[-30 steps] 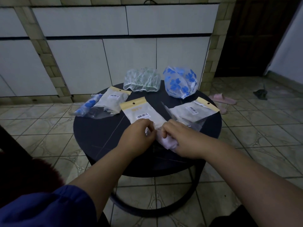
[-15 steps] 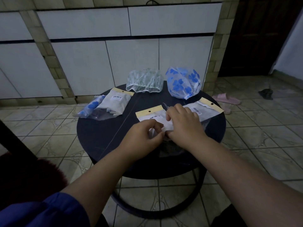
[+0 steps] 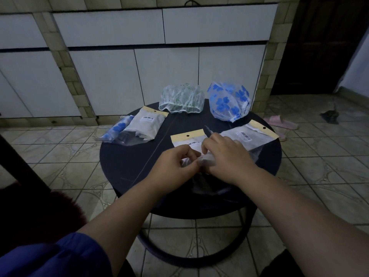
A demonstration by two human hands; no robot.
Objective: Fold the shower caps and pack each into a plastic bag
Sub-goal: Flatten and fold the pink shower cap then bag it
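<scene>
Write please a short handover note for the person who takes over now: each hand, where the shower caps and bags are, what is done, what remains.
Left hand: pinches the mouth of the middle bag.
Right hand: grip on a pale folded cap, pushing it into that bag.
Done: two packed bags at the table's left; one holds a blue-flowered cap.
Right bag: contents unclear.
Left: finish this insertion, then fold and pack the green cap and the blue-flowered cap at the back edge.
</scene>
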